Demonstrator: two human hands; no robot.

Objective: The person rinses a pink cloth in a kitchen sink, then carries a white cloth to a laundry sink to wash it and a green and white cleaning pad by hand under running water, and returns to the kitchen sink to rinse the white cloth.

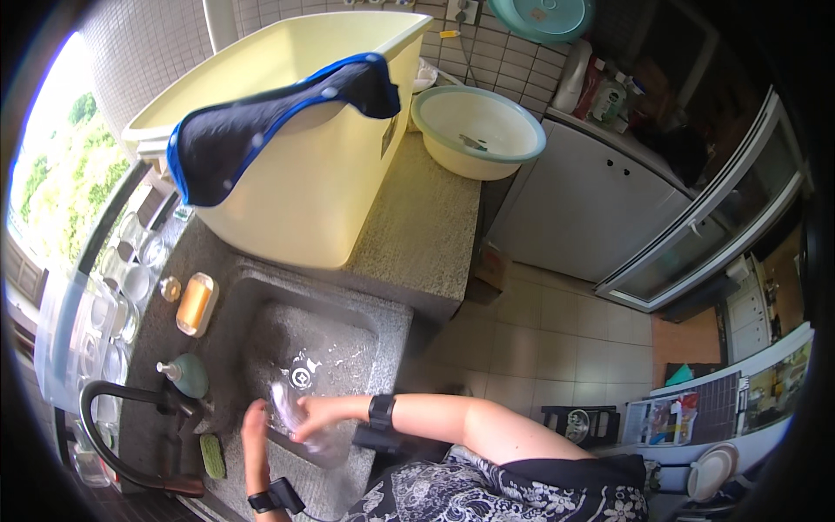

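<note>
My right hand (313, 415) is closed around a wet, pale lavender cloth (282, 401), blurred by motion, inside the grey stone sink (391, 346). Just left of it is my left hand (254, 417), raised over the basin's near left part with its fingers partly hidden; whether it touches the cloth is unclear. Water and some suds lie around the metal drain (302, 377). A dark cloth pad (222, 147) with blue edging and pale snaps drapes over the rim of a large cream plastic tub (293, 202) behind the sink.
Along the sink's left ledge stand an orange soap bar (194, 303) in a dish, a green pump bottle (190, 376), a dark curved faucet (98, 391) and a green sponge (212, 457). Glass jars (130, 280) line the window side. A round washbasin (479, 160) rests on the counter.
</note>
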